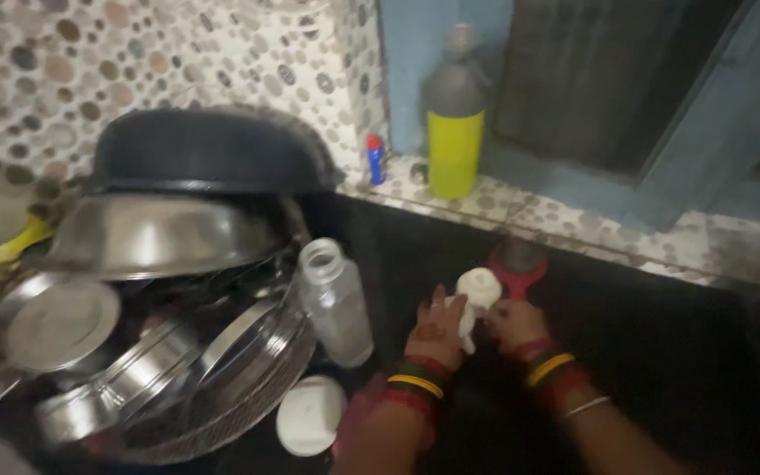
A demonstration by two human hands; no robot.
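Observation:
My left hand (437, 332) and my right hand (516, 324) meet over the dark counter (661, 352), both closed around a small white object (477, 292), perhaps a cloth or cap; its exact kind is unclear. A red-rimmed round item (518, 262) lies just behind it, touching or nearly touching my right hand. Both wrists wear coloured bangles. An open clear plastic bottle (336, 303) stands upright to the left of my left hand. A white round lid (310, 415) lies on the counter below the bottle.
A wire basket (222, 413) at left is piled with steel plates and bowls (156, 233), topped by a black pan (208, 149). A yellow-and-grey bottle (455, 123) and a small blue-and-red bottle (376, 158) stand on the tiled ledge by a window.

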